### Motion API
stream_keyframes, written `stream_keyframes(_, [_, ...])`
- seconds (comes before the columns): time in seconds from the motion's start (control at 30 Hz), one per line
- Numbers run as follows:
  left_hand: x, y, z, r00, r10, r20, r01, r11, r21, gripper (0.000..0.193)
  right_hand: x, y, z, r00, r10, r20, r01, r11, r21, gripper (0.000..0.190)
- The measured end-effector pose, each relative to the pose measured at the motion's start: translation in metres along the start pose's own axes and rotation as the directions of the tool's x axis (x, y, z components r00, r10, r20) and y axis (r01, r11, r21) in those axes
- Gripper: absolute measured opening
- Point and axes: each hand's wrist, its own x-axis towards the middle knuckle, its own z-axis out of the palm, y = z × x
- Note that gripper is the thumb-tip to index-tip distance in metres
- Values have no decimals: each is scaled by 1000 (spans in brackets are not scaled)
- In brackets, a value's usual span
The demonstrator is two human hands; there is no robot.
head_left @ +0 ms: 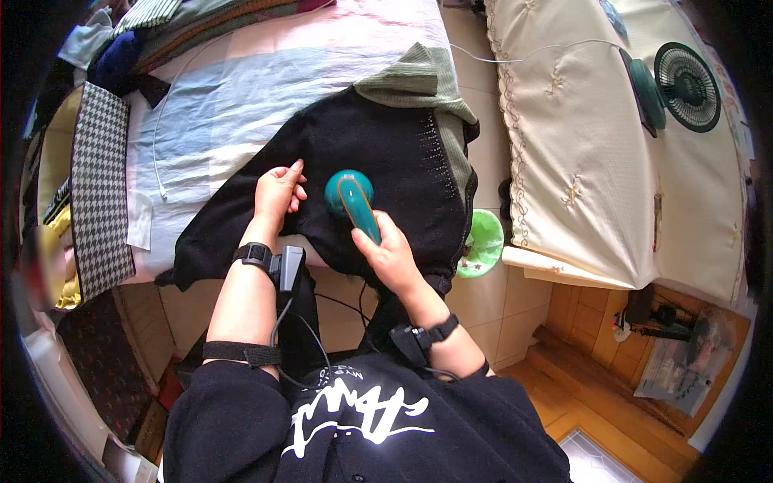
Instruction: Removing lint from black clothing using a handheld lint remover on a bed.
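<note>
A black knit garment is spread over the front edge of the bed, with a sage-green ribbed part folded at its far end. Small shiny studs run in rows along its right side. My right hand grips the handle of a teal fabric shaver, whose round head lies over the middle of the black cloth. To the left of the shaver, my left hand is over the garment with thumb and forefinger together and the other fingers curled. Nothing shows in its grasp.
A houndstooth fabric storage box stands at the left on the bed, near a white cable. Folded clothes lie behind. A green-lined bin sits on the floor at right. A teal fan stands on a cream-covered surface.
</note>
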Motion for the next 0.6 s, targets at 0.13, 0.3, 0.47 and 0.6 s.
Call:
stream_keyframes(0.13, [-1,5,-2,1000,22,-8,-22,1000,16,36,-41,-4,-26,999,29,29,-27,999,-44,33])
stream_keyframes(0.3, [-6,2,6,988,152,-39,-148,985,87,38,-69,20,-52,953,224,-205,-197,970,146,32])
stream_keyframes(0.47, [10,-6,-5,580,760,-293,-426,590,686,45,-83,9,-58,962,190,-195,-147,966,214,25])
stream_keyframes(0.6, [10,56,1,854,476,-209,-263,742,617,75,-98,-3,-63,952,279,-128,-209,895,393,24])
